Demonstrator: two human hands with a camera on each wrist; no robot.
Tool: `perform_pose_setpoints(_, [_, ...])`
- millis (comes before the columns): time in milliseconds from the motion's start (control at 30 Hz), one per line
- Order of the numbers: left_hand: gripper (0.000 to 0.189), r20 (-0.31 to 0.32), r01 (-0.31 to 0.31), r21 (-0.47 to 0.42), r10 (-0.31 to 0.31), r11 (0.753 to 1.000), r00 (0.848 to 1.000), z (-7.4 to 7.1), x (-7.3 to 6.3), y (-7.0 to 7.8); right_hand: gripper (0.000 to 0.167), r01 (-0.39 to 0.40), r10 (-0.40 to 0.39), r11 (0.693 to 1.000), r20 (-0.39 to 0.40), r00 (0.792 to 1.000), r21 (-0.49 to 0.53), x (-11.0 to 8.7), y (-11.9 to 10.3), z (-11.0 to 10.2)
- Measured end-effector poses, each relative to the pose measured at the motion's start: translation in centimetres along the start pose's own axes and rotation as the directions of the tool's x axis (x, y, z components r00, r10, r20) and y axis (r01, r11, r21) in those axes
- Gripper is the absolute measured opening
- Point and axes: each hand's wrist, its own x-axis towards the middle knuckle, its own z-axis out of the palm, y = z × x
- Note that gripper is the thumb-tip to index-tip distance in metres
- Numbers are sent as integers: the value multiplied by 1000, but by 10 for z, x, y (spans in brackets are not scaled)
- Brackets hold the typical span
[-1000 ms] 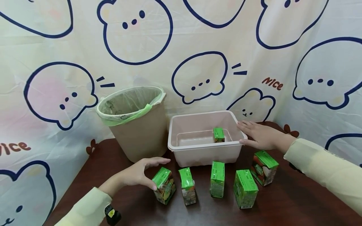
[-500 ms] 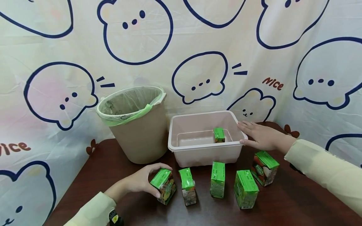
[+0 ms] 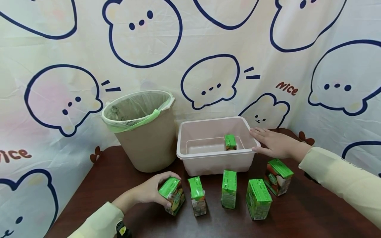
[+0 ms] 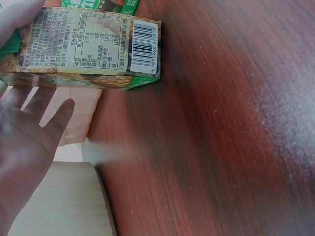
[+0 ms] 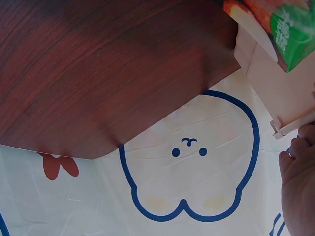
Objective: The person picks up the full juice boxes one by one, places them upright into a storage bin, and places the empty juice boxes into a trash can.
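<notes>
My left hand (image 3: 148,190) holds the leftmost drink carton (image 3: 174,195), thumb on its near side and fingers round the far side. The carton has a green top and stands on the table. In the left wrist view, that carton (image 4: 98,44) shows a barcode and printed label, with my left hand (image 4: 24,132) beside it. My right hand (image 3: 275,142) rests on the right rim of a pale pink plastic bin (image 3: 218,163), fingers fairly straight. One small green-topped carton (image 3: 230,142) is inside the bin. At the right wrist view's edge, my right hand (image 5: 301,172) touches the bin (image 5: 275,81).
More cartons stand in front of the bin: a slim one (image 3: 197,196), one in the middle (image 3: 229,190), one to its right (image 3: 259,200) and one under my right forearm (image 3: 278,177). A beige trash can (image 3: 148,145) with a green liner stands left, before a patterned cloth (image 3: 208,39).
My left hand has moved right and closed round the leftmost carton. My right hand has stayed on the bin's rim.
</notes>
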Motion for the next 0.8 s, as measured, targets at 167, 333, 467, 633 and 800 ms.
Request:
perform_pose_setpoints(167, [68, -5, 0, 11, 0, 1000, 1000, -1, 1, -1, 83, -5, 5, 1000, -2, 1000, 1, 0, 1, 1])
perform_pose_setpoints(333, [68, -25, 23, 59, -22, 998, 999, 0, -1, 4, 83, 3, -3, 1000, -5, 1000, 7, 1, 1, 3])
perform_pose_setpoints(467, [69, -27, 28, 83, -26, 996, 999, 0, -3, 12, 83, 7, -7, 1000, -6, 1000, 4, 1, 2, 4])
perform_pose_setpoints(633, [69, -13, -1, 108, 2, 994, 1000, -4, -3, 25, 83, -2, 2, 1000, -5, 1000, 3, 1, 3, 5])
perform_pose_setpoints(800, [70, -10, -54, 151, 56, 987, 998, -10, -3, 41, 83, 3, -3, 1000, -7, 1000, 0, 2, 3, 3])
